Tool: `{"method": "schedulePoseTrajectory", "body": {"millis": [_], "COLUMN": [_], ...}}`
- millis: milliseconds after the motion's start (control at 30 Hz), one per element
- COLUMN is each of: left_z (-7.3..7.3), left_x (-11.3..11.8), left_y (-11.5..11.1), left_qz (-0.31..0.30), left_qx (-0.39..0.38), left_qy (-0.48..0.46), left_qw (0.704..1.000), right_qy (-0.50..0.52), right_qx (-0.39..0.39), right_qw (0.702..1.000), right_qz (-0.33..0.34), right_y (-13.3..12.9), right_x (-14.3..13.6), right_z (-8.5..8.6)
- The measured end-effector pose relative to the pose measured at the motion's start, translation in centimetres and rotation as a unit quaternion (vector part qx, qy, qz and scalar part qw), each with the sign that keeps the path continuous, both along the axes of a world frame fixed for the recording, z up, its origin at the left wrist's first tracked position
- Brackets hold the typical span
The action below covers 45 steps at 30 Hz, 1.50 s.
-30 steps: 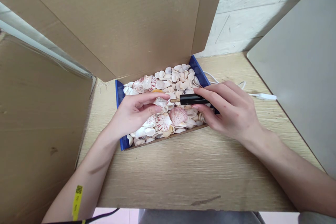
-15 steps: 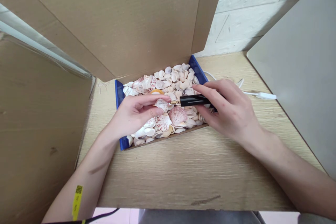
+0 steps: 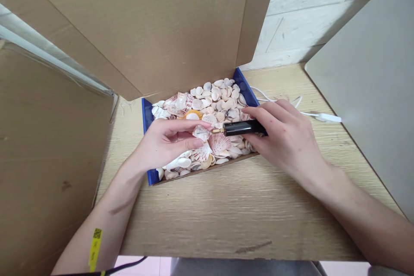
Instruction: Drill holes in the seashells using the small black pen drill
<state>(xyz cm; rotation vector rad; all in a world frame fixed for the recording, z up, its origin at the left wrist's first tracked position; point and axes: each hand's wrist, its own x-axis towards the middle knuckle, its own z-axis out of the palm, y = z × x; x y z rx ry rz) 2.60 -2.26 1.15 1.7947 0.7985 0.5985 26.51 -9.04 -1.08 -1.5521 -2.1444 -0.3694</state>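
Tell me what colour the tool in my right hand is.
The tool is glossy black, with a gold-coloured tip; the head view shows it best.

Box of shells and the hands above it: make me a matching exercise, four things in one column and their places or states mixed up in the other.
Things:
1. Black tool
2. Pale shell
3. White cord
4. Box

Places or states:
A. On the tabletop, to the right
B. Held in the right hand
C. Blue-sided, full of shells
D. Held in the left hand

Pairs: 1-B, 2-D, 3-A, 4-C
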Motion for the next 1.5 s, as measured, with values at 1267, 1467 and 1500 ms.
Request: {"method": "schedulePoseTrajectory", "body": {"millis": [1267,1467,1500], "left_z": [-0.63,-0.44,-0.4], "left_x": [-0.36,-0.29,-0.26], "left_y": [0.2,0.16,0.16], "left_qz": [0.103,0.102,0.099], "left_qx": [0.013,0.018,0.018], "left_qy": [-0.022,-0.026,-0.027], "left_qw": [0.994,0.994,0.995], "right_qy": [0.018,0.054,0.054], "right_qx": [-0.025,-0.007,-0.003], "right_qw": [0.996,0.993,0.993], "right_qz": [0.083,0.108,0.101], "right_y": [0.35,0.19,0.14], "right_x": [0.23,0.09,0.06], "right_z": [0.37,0.46,0.43]}}
